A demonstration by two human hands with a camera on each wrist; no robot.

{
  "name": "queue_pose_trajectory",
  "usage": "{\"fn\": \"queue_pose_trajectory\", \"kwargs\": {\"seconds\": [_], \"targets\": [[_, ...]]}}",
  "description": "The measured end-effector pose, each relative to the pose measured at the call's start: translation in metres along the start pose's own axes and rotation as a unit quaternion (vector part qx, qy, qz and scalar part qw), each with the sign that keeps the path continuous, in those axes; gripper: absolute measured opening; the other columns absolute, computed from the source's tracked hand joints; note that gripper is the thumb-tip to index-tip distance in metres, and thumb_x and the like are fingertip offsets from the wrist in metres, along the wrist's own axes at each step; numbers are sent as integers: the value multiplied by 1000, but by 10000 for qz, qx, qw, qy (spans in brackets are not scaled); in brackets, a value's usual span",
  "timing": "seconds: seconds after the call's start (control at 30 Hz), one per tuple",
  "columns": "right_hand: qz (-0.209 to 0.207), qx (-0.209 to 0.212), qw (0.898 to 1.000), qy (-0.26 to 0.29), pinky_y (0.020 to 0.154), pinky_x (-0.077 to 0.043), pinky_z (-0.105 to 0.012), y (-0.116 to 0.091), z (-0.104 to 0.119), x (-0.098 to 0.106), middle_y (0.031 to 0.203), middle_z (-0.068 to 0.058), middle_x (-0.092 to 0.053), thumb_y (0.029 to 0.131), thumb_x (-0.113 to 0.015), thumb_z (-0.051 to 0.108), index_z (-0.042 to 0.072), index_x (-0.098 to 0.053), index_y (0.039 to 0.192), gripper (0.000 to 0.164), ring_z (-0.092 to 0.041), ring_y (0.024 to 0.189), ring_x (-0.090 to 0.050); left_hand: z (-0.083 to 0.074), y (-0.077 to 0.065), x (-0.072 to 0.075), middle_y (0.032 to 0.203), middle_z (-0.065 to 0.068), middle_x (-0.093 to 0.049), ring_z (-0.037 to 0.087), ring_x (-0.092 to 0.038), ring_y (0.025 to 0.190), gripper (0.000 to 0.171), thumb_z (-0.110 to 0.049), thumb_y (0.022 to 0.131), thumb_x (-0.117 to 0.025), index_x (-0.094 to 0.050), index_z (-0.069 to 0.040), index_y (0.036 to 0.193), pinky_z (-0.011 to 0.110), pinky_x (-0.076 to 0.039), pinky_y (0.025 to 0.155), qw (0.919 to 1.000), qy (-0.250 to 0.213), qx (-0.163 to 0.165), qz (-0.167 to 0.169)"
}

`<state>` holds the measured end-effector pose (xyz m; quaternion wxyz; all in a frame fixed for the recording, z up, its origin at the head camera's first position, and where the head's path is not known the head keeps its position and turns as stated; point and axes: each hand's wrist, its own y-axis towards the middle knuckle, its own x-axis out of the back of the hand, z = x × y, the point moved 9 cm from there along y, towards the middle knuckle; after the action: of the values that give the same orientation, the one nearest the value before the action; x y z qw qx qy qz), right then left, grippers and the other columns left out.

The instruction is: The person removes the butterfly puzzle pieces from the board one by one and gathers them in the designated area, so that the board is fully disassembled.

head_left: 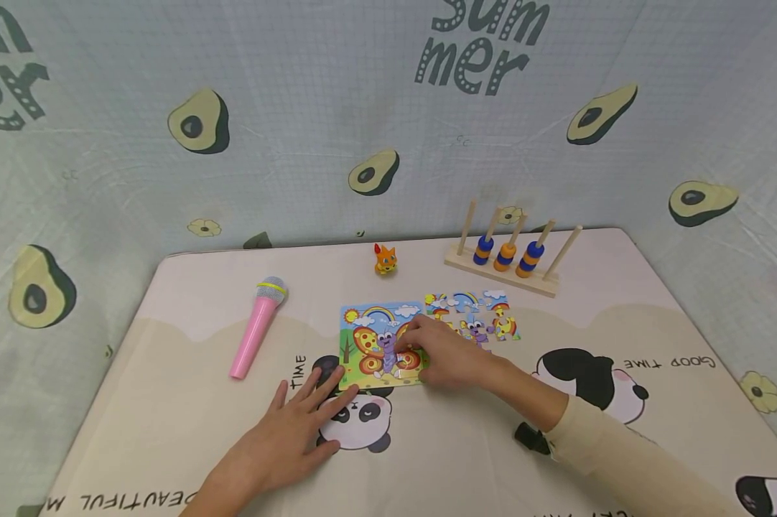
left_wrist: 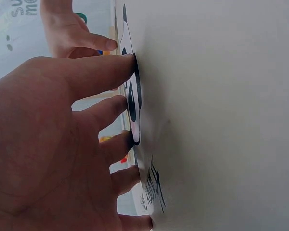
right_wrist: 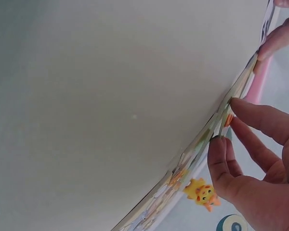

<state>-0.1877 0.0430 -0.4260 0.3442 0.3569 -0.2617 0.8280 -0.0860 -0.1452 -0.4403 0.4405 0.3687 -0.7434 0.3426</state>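
A butterfly picture board (head_left: 356,352) with a rainbow and sun lies flat on the table. My right hand (head_left: 449,352) is over its right side, pinching a puzzle piece (right_wrist: 225,124) that appears edge-on between thumb and fingers in the right wrist view; most of the piece is hidden by the fingers. With fingers spread, my left hand (head_left: 285,441) rests palm-down on the cloth, index and middle fingertips at the board's lower left corner. Right of the board, several matching puzzle pieces (head_left: 475,328) are laid out in rows, partly covered by the right hand.
A pink toy microphone (head_left: 255,334) lies to the left. Behind the board stands a small orange fox figure (head_left: 385,260). A wooden peg stand (head_left: 501,269) with blue and orange rings is at the back right. Some black object (head_left: 532,438) lies beside the right sleeve.
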Motion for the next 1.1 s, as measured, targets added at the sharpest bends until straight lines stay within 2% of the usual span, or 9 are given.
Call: {"fn": "queue_pose_trajectory", "kwargs": {"seconds": [0.4, 0.67, 0.9, 1.1], "targets": [[-44, 21, 10000, 53, 97, -53, -39, 1, 2, 1, 122, -2, -59, 76, -80, -8, 13, -76, 118, 47, -21, 113, -54, 0, 0, 1, 173, 3, -28, 43, -24, 158, 70, -39, 98, -68, -40, -33, 161, 80, -21, 116, 10000, -7, 7, 22], [17, -69, 10000, -2, 93, -53, -36, 1, 2, 2, 119, 0, -58, 78, -83, -3, 14, -76, 119, 45, -19, 110, -52, 0, 0, 1, 173, 3, -27, 42, -24, 159, 70, -39, 98, -68, -40, -33, 161, 80, -21, 117, 10000, -17, 36, 54], [-3, 13, 9999, -101, 92, -52, -37, 0, 1, 4, 118, -1, -59, 76, -83, -1, 14, -76, 119, 46, -19, 109, -53, 0, 0, 2, 173, 3, -28, 43, -24, 159, 70, -39, 98, -69, -40, -33, 161, 80, -21, 116, 10000, -21, 44, 53], [-59, 1, 10000, -64, 82, -50, -32, -3, -5, 9, 117, 0, -59, 75, -81, -1, 17, -76, 119, 48, -18, 101, -53, 0, -1, 3, 173, 3, -27, 43, -24, 159, 69, -40, 98, -68, -40, -33, 161, 80, -21, 116, 10000, -12, 28, 65]]}}
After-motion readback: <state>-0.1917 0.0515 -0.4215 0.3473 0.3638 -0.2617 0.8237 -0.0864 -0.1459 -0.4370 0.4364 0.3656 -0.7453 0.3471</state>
